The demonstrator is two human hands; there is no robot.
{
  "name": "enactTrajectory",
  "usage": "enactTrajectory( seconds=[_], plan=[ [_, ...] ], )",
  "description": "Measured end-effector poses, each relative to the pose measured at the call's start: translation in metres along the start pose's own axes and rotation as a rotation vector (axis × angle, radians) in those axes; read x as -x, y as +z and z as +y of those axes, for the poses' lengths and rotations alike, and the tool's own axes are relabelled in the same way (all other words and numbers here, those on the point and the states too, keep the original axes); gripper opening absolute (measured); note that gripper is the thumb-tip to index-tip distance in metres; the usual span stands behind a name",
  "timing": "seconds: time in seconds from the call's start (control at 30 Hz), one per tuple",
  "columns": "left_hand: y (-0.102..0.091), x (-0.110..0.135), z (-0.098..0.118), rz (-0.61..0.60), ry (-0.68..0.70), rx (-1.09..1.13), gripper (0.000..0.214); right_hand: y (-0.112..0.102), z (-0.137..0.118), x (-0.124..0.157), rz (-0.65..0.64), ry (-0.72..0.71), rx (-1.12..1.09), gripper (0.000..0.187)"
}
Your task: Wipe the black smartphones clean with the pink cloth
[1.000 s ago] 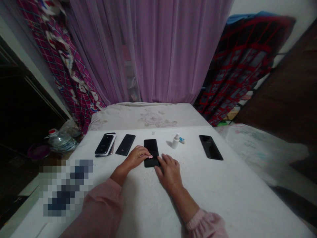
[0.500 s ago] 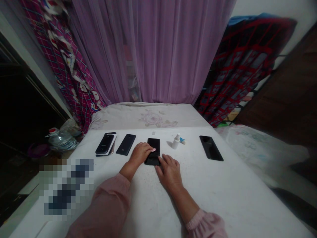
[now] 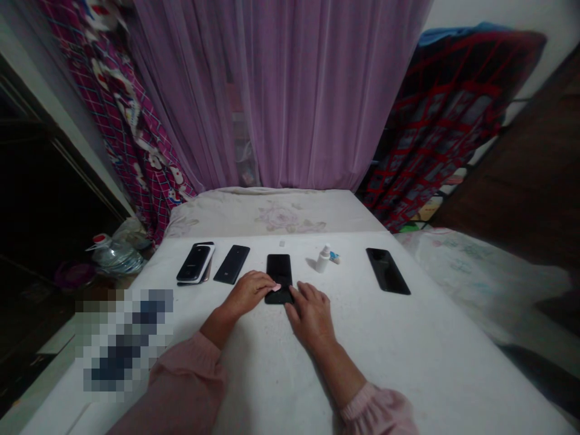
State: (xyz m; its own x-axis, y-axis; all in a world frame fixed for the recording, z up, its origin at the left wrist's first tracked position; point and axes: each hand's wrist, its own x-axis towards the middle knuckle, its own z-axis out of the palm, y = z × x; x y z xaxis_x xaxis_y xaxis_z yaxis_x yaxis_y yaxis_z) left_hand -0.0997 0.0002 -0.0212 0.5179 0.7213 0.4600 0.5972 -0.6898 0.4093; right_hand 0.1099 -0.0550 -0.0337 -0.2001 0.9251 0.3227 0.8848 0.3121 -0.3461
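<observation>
Black smartphone (image 3: 279, 266), left hand (image 3: 247, 294), right hand (image 3: 310, 316) touching, one spray bottle (image 3: 323, 260)

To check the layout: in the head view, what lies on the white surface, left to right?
stacked phones, slim black phone, black phone under the left hand, white spray bottle, small tube, glossy black phone

Black smartphone (image 3: 279, 269), glossy slab, no case visible, lying flat, long axis pointing away from the person. Can't tell which face is up. Lower end sits between the hands: left hand (image 3: 248, 295) has its fingertips (image 3: 272, 286) over the left edge, right hand (image 3: 312, 318) has its fingers (image 3: 296, 291) against the lower right corner. Upper half uncovered.
</observation>
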Motion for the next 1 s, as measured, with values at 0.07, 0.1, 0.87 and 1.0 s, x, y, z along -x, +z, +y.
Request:
enactTrajectory(
  seconds=[0.07,0.1,0.87,1.0],
  plan=[
    [-0.002,-0.003,0.000,-0.018,-0.004,0.024,0.024,0.000,0.000,0.000,-0.002,0.000,-0.004,0.039],
    [-0.003,-0.004,-0.001,-0.024,-0.010,0.028,0.024,0.000,0.000,0.000,-0.001,-0.001,-0.004,0.039],
    [-0.004,0.007,-0.010,-0.048,-0.067,0.091,0.021,-0.002,-0.001,0.000,-0.018,0.005,-0.003,0.039],
    [-0.005,0.008,-0.012,-0.054,-0.080,0.154,0.021,-0.003,-0.001,0.000,-0.028,0.001,0.007,0.039]
  ],
)
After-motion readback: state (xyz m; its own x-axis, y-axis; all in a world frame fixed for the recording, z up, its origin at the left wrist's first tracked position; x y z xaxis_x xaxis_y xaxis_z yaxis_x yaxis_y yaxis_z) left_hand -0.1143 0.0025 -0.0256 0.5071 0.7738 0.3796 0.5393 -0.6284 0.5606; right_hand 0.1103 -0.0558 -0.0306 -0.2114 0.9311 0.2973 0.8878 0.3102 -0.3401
